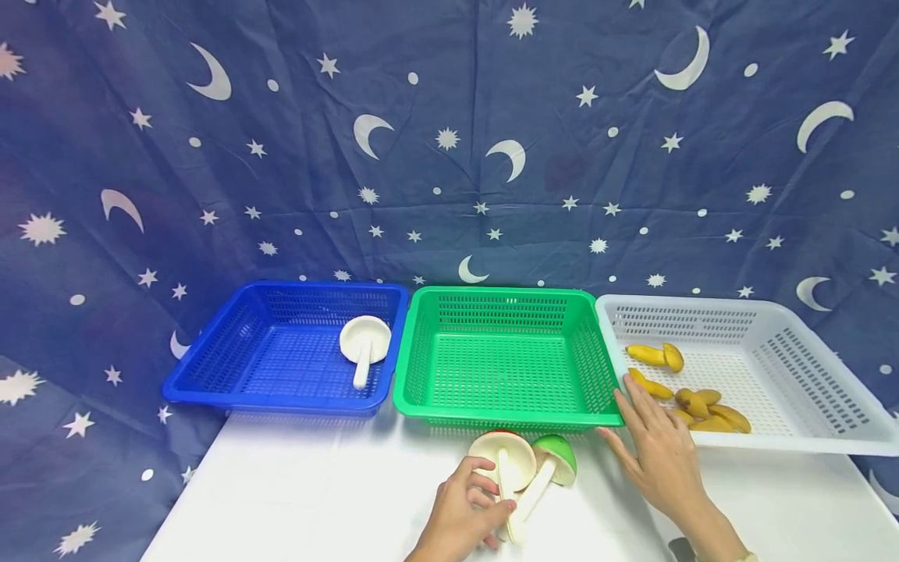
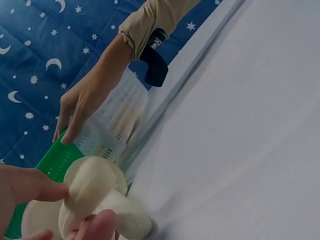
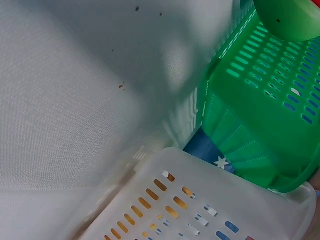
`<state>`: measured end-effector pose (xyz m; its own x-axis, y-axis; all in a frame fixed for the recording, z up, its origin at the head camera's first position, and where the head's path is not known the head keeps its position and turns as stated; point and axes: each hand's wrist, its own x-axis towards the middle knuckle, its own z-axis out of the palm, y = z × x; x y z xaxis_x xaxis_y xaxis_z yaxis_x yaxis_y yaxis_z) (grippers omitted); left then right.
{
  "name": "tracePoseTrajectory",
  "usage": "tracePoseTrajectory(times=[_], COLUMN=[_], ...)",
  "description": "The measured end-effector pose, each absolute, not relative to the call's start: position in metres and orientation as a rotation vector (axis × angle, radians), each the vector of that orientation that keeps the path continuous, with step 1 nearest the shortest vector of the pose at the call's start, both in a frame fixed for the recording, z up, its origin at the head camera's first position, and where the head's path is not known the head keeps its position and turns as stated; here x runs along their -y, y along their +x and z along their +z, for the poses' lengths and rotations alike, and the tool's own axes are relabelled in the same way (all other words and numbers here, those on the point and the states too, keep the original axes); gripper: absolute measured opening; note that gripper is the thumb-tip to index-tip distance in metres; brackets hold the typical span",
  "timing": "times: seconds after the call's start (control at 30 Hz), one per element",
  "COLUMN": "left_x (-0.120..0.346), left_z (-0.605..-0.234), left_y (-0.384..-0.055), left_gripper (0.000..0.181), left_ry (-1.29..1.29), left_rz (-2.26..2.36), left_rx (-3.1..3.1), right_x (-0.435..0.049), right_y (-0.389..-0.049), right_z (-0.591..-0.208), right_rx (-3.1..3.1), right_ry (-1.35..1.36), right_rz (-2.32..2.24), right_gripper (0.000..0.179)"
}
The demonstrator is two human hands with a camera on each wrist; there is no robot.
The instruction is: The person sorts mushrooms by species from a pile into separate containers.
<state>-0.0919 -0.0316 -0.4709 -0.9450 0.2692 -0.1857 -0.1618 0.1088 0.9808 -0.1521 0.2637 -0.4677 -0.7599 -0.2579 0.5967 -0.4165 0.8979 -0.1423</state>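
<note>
In the head view my left hand [image 1: 463, 507] pinches the pale stem of a toy mushroom with a red cap [image 1: 521, 462], its cream underside facing up. Close up in the left wrist view, the thumb and fingers [image 2: 40, 187] press on the stem's end. Against it lies a second toy mushroom with a green cap [image 1: 559, 451], its white stem slanting toward me. My right hand [image 1: 656, 453] has its fingers extended and rests at the corner where the green basket [image 1: 513, 417] meets the white basket [image 1: 808, 445].
To the left stands a blue basket [image 1: 281, 402] with a white toy mushroom [image 1: 365, 343] in it. Several yellow-brown toy mushrooms [image 1: 712, 417] lie in the white basket. A blue curtain [image 1: 449, 195] with moons and stars hangs behind the white table [image 1: 295, 492].
</note>
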Motion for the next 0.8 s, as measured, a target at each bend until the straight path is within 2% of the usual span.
tracePoseTrajectory(times=[0.43,0.8], left_x=[0.042,0.048], left_z=[-0.478,-0.464], left_y=[-0.089,-0.086], left_gripper=[0.049,0.049], left_ry=[0.256,0.201], left_rz=[1.881,1.940], left_rx=[-2.140,-2.190], right_x=[-0.262,-0.263], right_y=[-0.153,-0.152], right_z=[-0.466,-0.468], right_rx=[2.463,2.458], right_ry=[0.479,0.478], right_rz=[0.366,0.366], right_gripper=[0.065,0.065])
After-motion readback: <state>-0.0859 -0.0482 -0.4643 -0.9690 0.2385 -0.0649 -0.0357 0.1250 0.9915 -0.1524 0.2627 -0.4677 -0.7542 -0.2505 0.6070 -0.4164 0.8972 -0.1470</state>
